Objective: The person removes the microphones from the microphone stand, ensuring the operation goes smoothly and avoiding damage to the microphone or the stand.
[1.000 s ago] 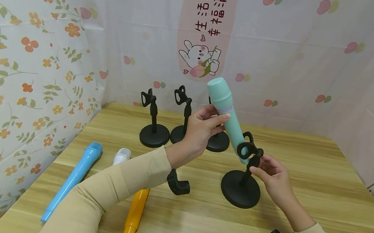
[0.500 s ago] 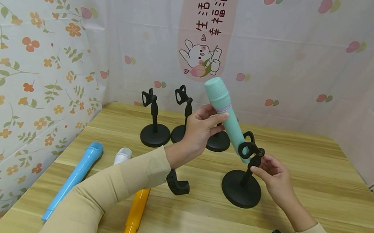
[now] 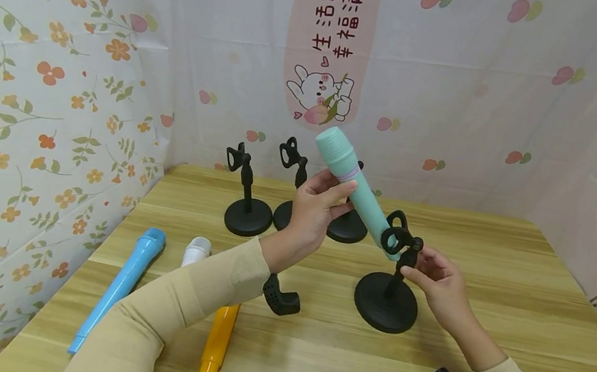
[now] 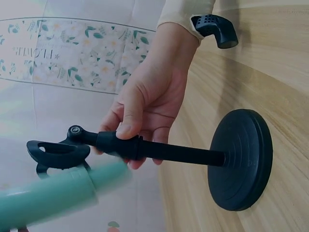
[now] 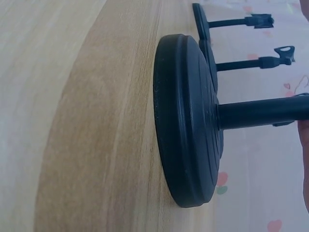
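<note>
A makeshift staged corner, not a lived-in room. Printed cloths [image 3: 28, 68] with flowers and a cartoon rabbit [image 3: 316, 93] hang as walls around a wooden table [image 3: 494, 291].

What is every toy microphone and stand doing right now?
Teal microphone: tilted, lower end in the clip, gripped by left hand.
Front stand: upright, stem pinched by right hand.
Three back stands: upright, clips empty.
Blue microphone: lying flat.
Orange microphone: lying flat.

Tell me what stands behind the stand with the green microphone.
Behind the near stand, three more black stands line the back of the table. The left hand and the green microphone cover most of the right two.
</note>
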### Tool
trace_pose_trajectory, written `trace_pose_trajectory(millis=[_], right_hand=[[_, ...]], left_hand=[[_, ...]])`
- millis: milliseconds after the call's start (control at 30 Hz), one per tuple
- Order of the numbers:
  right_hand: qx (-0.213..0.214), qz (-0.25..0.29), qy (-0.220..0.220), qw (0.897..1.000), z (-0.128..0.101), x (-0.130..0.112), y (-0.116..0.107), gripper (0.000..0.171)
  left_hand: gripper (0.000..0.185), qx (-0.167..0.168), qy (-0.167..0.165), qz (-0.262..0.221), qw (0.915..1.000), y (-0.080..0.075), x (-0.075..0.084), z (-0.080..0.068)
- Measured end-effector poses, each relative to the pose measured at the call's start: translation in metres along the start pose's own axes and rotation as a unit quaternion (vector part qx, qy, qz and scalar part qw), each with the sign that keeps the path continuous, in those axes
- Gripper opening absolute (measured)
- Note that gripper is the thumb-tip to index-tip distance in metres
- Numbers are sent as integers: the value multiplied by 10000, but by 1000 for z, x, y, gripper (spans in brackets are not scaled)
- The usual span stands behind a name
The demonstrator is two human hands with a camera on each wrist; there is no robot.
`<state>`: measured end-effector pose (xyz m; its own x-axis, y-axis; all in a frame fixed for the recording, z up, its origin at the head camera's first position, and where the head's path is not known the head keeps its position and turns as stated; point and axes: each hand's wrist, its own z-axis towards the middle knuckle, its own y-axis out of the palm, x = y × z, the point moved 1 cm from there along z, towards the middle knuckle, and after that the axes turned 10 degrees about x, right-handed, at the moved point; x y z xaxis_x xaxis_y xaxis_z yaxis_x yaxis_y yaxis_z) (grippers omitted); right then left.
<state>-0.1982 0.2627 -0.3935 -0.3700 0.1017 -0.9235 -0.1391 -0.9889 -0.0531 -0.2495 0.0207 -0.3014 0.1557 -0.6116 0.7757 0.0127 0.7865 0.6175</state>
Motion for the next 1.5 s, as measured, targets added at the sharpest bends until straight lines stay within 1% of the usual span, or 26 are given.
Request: trace_pose_trajectory(millis=[100, 233, 500, 667, 833, 933, 1100, 1233, 1500], right_hand=[[-71, 155, 11, 9999, 1, 0, 1, 33], [-71, 260, 21, 9996, 1, 1, 1, 36], [-179, 508, 33, 9985, 2, 1, 3, 32], [-148, 435, 78, 9989, 1, 0, 3, 31], [-94, 342, 144, 9993, 2, -1, 2, 32], [-77, 376, 170, 9991, 2, -2, 2, 32], [-54, 470, 186, 9987, 3, -2, 2, 32], [-62, 674, 237, 9974, 3, -2, 3, 31], [-135, 815, 317, 9961, 6, -4, 3, 29]], left_hand=[[27, 130, 5, 11, 9999, -3, 1, 2], [28, 223, -105, 70, 9997, -6, 3, 2], [32, 133, -186, 323, 9992, -13, 2, 1], [34, 88, -303, 632, 9975, -16, 1, 0], [34, 67, -388, 1093, 9932, -20, -2, -3], [33, 59, -427, 1321, 9903, -21, -4, -5], [33, 33, -461, 1446, 9884, -21, -5, -8], [33, 13, -534, 1572, 9861, -22, -5, -11], [32, -68, -741, 1995, 9771, -28, -4, -20]])
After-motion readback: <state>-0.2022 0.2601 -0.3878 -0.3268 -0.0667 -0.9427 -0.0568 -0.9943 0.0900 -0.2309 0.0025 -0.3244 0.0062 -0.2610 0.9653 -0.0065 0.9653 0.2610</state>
